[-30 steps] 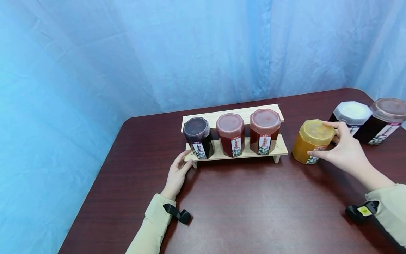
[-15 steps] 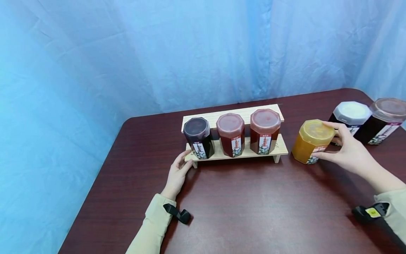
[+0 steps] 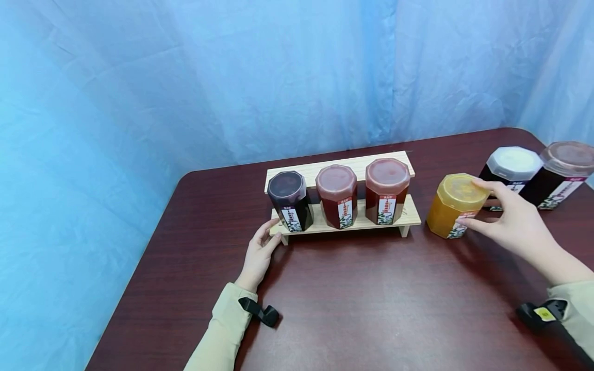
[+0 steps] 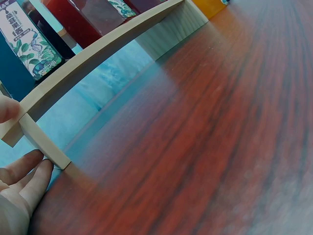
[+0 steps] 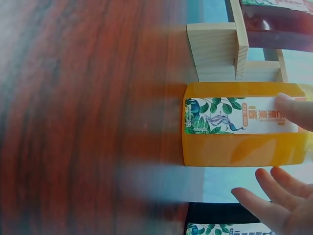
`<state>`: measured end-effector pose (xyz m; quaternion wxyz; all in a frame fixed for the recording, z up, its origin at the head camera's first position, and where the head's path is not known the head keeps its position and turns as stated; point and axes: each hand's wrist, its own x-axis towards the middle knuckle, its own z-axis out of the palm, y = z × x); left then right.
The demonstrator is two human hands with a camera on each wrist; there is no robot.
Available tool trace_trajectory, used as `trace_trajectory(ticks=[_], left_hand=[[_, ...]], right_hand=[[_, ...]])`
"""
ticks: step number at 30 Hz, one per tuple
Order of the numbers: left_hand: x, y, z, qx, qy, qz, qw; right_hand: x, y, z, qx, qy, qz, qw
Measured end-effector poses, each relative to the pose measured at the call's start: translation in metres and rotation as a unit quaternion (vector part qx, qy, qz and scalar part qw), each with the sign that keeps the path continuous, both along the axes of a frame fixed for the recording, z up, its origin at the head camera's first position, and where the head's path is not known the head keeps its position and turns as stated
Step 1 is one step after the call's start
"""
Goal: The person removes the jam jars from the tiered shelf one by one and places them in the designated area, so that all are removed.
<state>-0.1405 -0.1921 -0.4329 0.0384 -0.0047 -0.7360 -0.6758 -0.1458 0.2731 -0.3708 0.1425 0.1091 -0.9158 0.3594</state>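
In the head view my left hand [image 3: 257, 255] grips the left end of a two-tier wooden rack [image 3: 341, 231]; the left wrist view shows fingertips against the rack's leg [image 4: 46, 142] and the thumb at its board. A black jar [image 3: 297, 208], a red jar [image 3: 337, 206] and a reddish-brown jar [image 3: 386, 203] stand on the lower tier. Right of the rack, a yellow jar [image 3: 443, 211] stands upright on the table. My right hand [image 3: 520, 221] is beside it, thumb overlapping its label [image 5: 264, 115] in the right wrist view, other visible fingers [image 5: 274, 193] loosely spread and apart from it.
Two dark jars, one with a whitish lid [image 3: 515, 161] and one with a brownish lid [image 3: 571, 157], stand at the far right behind my right hand. A blue curtain [image 3: 297, 77] hangs behind the dark red-brown table [image 3: 362, 309].
My right hand has shifted slightly right, its thumb sliding back across the yellow jar's front. The yellow jar stays in place. My left hand and the rack have not moved.
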Motion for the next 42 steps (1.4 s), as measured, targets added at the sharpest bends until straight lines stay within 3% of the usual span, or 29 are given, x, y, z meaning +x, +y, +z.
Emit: trace_trajectory(ticks=[4,10,30,42], left_hand=[[0.000,0.000,0.001,-0.001,0.000,0.002,1.0000],[0.000,0.000,0.002,-0.013,0.006,0.000,0.9999],[0.000,-0.001,0.000,-0.007,0.006,0.004,1.0000],[0.000,0.001,0.002,0.000,0.004,0.002,1.0000]], right_hand=[[0.002,-0.004,0.002,0.044,-0.016,-0.036,0.9983],[-0.001,-0.010,0.004,0.073,-0.006,-0.063,0.9953],[-0.031,-0.007,0.007,0.113,-0.032,-0.076,0.9902],[-0.041,-0.003,0.010,0.126,-0.013,-0.090,0.9879]])
